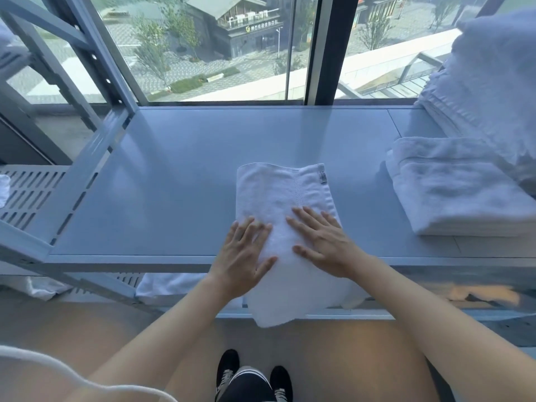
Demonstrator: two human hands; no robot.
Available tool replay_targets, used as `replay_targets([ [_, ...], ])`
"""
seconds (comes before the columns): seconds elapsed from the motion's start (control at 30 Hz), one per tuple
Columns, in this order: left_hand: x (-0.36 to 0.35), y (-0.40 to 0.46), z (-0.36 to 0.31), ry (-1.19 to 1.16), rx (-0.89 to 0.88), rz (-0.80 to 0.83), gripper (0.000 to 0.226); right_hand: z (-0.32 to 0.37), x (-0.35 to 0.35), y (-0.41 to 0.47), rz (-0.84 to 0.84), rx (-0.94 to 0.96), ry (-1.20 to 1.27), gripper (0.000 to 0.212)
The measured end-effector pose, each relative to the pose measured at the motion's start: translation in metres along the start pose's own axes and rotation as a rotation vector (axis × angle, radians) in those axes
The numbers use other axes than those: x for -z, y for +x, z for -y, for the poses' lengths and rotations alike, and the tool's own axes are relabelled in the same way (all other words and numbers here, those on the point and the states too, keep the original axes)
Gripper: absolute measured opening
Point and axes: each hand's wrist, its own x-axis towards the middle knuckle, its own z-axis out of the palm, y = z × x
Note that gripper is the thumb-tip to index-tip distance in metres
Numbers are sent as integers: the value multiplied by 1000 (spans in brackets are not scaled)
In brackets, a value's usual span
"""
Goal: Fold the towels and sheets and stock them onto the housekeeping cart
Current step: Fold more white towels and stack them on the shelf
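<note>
Both my arms reached forward over the shelf (174,175). My left hand (243,253) lay palm down on the towel (278,198), fingers straight and spread, pointing toward 1 o'clock. My right hand (322,242) lay flat beside it, fingers straight, pointing toward 11 o'clock. Neither hand gripped anything. The towel lay folded lengthwise at shelf centre, its near end hanging over the front edge at 6 o'clock. A stack (464,187) sat at 3 o'clock.
</note>
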Motion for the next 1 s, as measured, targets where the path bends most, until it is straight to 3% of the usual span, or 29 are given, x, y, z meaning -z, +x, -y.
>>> replay_targets([
  [0.23,-11,-18,3,4,-46,84,104,-6,-10,-33,-4,139,-148,108],
  [0.4,-9,-8,10,9,-61,103,112,-1,-23,-30,-53,91,-179,112],
  [0.6,-9,-10,7,-11,-69,100,104,5,-19,-33,-93,29,-119,116],
  [0.73,-1,-21,-8,-18,-57,49,86,19,-20,-44,-115,-28,-129,107],
  [1.0,38,-77,-31,17,-66,-114,57,80,-19,-89,-349,-59,-110,59],
])
